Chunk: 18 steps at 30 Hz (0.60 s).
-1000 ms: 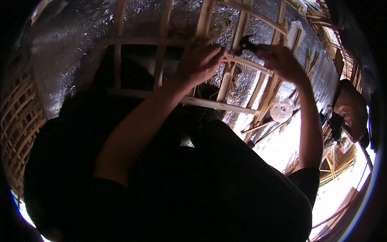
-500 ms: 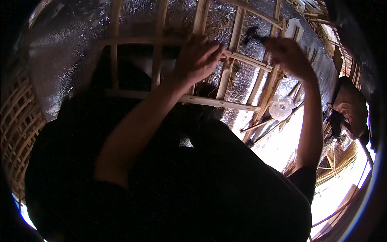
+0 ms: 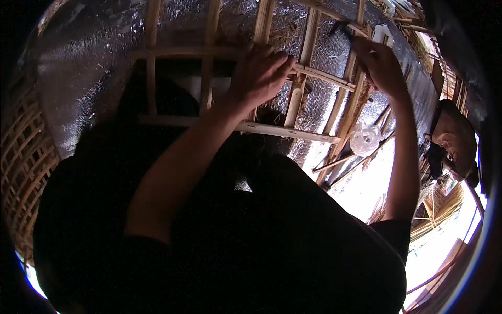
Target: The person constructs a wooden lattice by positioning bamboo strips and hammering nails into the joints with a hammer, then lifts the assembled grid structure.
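My left hand point(image 3: 264, 73) lies closed over a crossing of the bamboo lattice, thumb and fingers pinched near the left end of a cross strip point(image 3: 327, 78). Whatever is between those fingertips is too small to make out. My right hand point(image 3: 379, 68) is wrapped round the handle of a dark hammer point(image 3: 342, 29), whose head is raised above the strip, up and to the right of my left hand. A lower cross strip point(image 3: 293, 133) runs parallel, nearer my body. Long bamboo slats point(image 3: 310, 36) pass under the cross strips.
A clear plastic container point(image 3: 365, 140) stands right of the lattice among thin sticks. Silvery sheeting point(image 3: 73, 78) lies beneath and to the left. A woven bamboo panel point(image 3: 26, 167) curves at the far left. At the right are a brown item point(image 3: 455, 138) and bundled straw point(image 3: 442, 212).
My right hand has lifted the hammer from beside my left hand, up and to the right. My left hand has stayed almost in place on the lattice.
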Motion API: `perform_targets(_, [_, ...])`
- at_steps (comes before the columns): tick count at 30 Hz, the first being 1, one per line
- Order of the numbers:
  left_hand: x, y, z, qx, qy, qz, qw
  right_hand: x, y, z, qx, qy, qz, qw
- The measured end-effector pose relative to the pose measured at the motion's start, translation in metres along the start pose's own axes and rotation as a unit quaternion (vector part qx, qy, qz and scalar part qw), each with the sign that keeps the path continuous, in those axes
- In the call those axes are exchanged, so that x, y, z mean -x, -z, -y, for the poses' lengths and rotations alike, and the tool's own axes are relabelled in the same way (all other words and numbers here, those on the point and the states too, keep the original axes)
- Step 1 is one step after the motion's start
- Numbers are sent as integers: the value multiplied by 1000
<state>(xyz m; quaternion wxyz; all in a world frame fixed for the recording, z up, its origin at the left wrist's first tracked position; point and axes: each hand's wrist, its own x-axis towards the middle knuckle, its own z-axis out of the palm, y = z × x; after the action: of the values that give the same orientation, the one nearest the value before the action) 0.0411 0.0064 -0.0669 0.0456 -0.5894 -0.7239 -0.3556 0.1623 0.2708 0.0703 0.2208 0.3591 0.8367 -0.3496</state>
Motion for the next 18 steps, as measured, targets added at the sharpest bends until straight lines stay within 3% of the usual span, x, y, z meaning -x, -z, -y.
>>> perform_targets(1, [6, 0, -2, 5, -4, 2, 1000, 1, -11, 1, -28, -6, -97, 995])
perform_targets(3, [5, 0, 3, 12, -24, -5, 1000, 14, -26, 24, 70, 8, 127, 989])
perform_targets(5, [0, -1, 1, 3, -15, -5, 1000, 3, -4, 16, 40, 57, 112, 991])
perform_targets(6, [0, -1, 1, -5, -9, -6, 1000, -9, 12, 10, 38, 36, 116, 992])
perform_targets(7, [2, 1, 0, -3, -11, -4, 1000, -2, 22, 33, 76, 8, 20, 997])
perform_targets(8, [3, 4, -1, -2, -15, -2, 1000, -14, -2, -1, 110, 231, -48, 965])
perform_targets(11, [0, -2, 4, -3, -20, 1, 1000, -4, -3, 21, 139, 54, 77, 986])
perform_targets(13, [6, -7, 5, -3, -17, 0, 1000, -2, 25, 43, 79, -12, 22, 997])
perform_targets(14, [9, -9, 4, -3, -20, -5, 1000, -10, 6, 13, -10, 14, -44, 999])
perform_targets(16, [1, -7, 5, -4, -27, -15, 1000, -1, -7, 30, 62, 28, 81, 994])
perform_targets(18, [1, -3, 1, -1, -18, -11, 1000, -3, 5, 23, 90, 54, 109, 989])
